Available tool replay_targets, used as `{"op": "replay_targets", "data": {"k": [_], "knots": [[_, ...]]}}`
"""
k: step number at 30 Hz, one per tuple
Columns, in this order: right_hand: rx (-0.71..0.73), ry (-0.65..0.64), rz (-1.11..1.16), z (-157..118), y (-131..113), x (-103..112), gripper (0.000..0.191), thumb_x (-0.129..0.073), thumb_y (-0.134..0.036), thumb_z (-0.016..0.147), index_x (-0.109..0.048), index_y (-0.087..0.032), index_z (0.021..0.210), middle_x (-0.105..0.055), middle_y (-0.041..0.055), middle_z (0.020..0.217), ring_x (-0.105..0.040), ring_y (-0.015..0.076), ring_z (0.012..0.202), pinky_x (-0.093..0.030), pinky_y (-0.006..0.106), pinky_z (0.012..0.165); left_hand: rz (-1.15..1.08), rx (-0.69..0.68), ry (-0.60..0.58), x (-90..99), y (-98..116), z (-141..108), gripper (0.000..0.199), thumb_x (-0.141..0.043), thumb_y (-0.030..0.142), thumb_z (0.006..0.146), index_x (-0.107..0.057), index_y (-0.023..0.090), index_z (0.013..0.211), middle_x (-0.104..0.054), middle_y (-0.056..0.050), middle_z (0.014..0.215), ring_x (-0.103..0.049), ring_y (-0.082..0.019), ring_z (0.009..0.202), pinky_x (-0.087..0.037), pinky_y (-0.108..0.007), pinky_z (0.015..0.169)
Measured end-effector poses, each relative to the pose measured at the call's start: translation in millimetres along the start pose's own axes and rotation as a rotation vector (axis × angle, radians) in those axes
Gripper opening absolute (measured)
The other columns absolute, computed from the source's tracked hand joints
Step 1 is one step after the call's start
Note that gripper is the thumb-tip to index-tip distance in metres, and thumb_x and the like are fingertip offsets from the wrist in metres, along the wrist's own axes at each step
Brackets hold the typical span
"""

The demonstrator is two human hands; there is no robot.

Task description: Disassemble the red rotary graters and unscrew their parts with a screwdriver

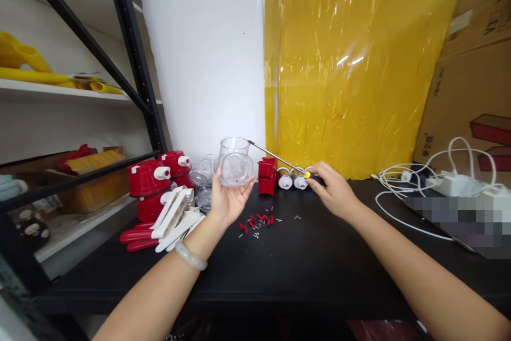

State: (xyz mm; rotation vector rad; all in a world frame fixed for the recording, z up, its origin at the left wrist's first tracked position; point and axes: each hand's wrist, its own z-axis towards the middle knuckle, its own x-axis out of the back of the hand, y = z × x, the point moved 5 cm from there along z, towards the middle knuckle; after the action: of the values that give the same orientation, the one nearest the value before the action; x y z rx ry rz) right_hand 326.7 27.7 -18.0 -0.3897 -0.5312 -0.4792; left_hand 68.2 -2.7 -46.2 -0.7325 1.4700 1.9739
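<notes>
A clear plastic cup-like container rests in my left hand, fingers wrapped round its lower part, raised over the black table. My right hand grips a screwdriver by its black-and-yellow handle. Its long metal shaft points left, and the tip appears at the container's upper right rim; whether it touches I cannot tell. Below the hands, small red plastic pieces and several silver screws lie scattered on the table. Behind them stand red plastic housings and two white-capped cylinders.
At left are red machine bodies, white plastic strips, red handles and more clear containers. A black-framed shelf rises beyond. White cables and a power strip lie at right, near a cardboard box.
</notes>
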Motion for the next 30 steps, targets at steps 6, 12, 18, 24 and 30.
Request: {"op": "replay_targets", "data": {"k": [6, 12, 18, 24, 30], "knots": [[-0.066, -0.058, 0.032, -20.1, 30.8, -0.6, 0.028, -0.057, -0.048, 0.086, -0.066, -0.023, 0.093, -0.072, 0.0073, 0.093, -0.067, 0.0239, 0.086, -0.05, 0.037, 0.079, -0.023, -0.123, 0.069, 5.9, 10.6, 2.6, 0.048, -0.049, 0.049, 0.088, -0.053, 0.016, 0.122, -0.07, -0.009, 0.101, -0.069, -0.021, 0.097, -0.057, -0.025, 0.077], [-0.052, -0.109, -0.081, -27.0, 28.3, -6.5, 0.029, -0.058, -0.051, 0.085, -0.068, -0.025, 0.094, -0.073, 0.0063, 0.097, -0.068, 0.0242, 0.085, -0.05, 0.037, 0.077, 0.135, -0.222, 0.066, 10.1, 13.3, 5.8, 0.047, -0.054, 0.049, 0.085, -0.053, 0.019, 0.121, -0.071, -0.007, 0.101, -0.07, -0.021, 0.095, -0.056, -0.027, 0.079], [-0.022, -0.146, -0.17, -28.2, 21.6, -11.1, 0.03, -0.057, -0.051, 0.086, -0.068, -0.025, 0.096, -0.073, 0.0046, 0.095, -0.068, 0.0226, 0.082, -0.05, 0.036, 0.075, 0.195, -0.187, 0.053, 9.5, 4.4, 7.1, 0.039, -0.055, 0.047, 0.085, -0.059, 0.016, 0.108, -0.072, -0.007, 0.094, -0.071, -0.022, 0.089, -0.057, -0.028, 0.076], [0.013, -0.066, -0.253, -29.6, 17.5, -5.7, 0.03, -0.056, -0.051, 0.087, -0.068, -0.024, 0.095, -0.073, 0.0041, 0.092, -0.069, 0.022, 0.08, -0.05, 0.033, 0.071, 0.165, -0.203, 0.071, 13.2, 2.9, 9.9, 0.037, -0.055, 0.046, 0.085, -0.061, 0.016, 0.108, -0.072, -0.008, 0.097, -0.071, -0.021, 0.088, -0.057, -0.029, 0.076], [0.083, 0.005, -0.297, -30.4, 11.8, -2.4, 0.033, -0.055, -0.052, 0.088, -0.069, -0.023, 0.094, -0.072, 0.0046, 0.089, -0.068, 0.0193, 0.077, -0.048, 0.03, 0.069, 0.12, -0.151, 0.075, 14.8, 0.6, 10.0, 0.042, -0.052, 0.05, 0.086, -0.06, 0.016, 0.109, -0.072, -0.009, 0.098, -0.071, -0.021, 0.088, -0.057, -0.028, 0.076]]}}
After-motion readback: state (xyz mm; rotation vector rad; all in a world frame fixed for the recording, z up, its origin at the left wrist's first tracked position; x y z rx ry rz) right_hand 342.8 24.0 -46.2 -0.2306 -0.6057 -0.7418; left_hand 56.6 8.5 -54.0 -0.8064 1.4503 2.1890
